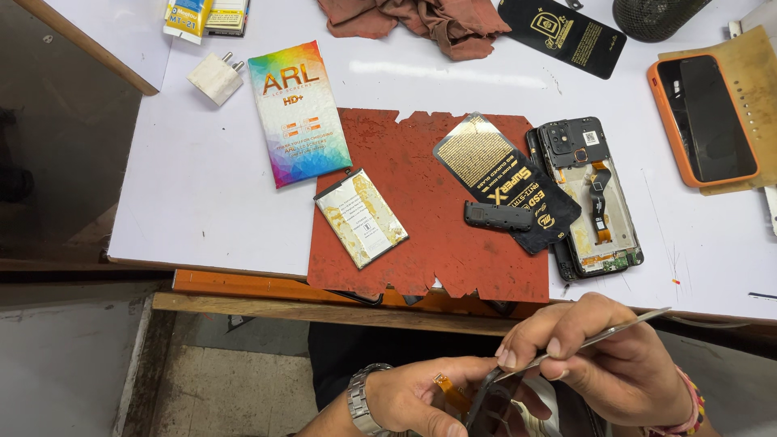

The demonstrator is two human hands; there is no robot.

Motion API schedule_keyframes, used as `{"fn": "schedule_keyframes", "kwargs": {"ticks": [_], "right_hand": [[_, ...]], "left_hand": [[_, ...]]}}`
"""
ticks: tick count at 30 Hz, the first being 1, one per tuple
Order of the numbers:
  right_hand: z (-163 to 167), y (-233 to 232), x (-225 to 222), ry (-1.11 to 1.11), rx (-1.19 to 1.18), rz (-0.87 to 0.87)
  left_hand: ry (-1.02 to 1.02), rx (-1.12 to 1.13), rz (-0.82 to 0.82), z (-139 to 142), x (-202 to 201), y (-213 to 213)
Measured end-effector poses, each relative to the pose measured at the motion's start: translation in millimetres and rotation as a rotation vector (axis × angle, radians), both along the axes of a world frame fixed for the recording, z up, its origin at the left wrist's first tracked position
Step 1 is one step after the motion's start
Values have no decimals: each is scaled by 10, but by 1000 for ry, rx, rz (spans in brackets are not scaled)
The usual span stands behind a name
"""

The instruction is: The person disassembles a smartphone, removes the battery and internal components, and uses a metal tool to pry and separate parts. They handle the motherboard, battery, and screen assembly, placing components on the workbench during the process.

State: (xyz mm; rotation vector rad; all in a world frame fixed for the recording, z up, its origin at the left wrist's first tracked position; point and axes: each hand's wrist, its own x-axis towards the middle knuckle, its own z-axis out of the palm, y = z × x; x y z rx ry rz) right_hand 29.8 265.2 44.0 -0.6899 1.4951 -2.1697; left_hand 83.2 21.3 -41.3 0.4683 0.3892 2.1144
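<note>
Head view, bottom of frame: your left hand (pixel 421 396) gripped the dark part (pixel 486 405) below the tabletop (pixel 202 186); your right hand (pixel 603 364) pinched tweezers (pixel 599 336). Keeping the tip shallow seemed wise.

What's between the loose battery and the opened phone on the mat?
Head view: a black packet with gold print and a small black plastic part, between the battery and opened phone.

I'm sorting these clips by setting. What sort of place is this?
Most likely a phone repair bench. An opened phone with its insides bare lies by a red work mat, a loose battery rests on the mat, and the right hand works tweezers on a part held by the left hand.
</note>
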Motion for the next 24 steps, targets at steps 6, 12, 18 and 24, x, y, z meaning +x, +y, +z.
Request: {"fn": "schedule_keyframes", "kwargs": {"ticks": [6, 12, 18, 24], "right_hand": [[133, -86, -39, 147, 43, 14], [224, -101, -92, 325, 102, 38], [233, 69, -185, -99, 71, 162], [149, 180, -213, -228, 70, 170]], "left_hand": [[18, -6, -6, 12, 18, -7], [78, -57, 11, 6, 12, -14], [94, -29, -65, 11, 11, 57], [45, 1, -73, 131, -46, 102]]}}
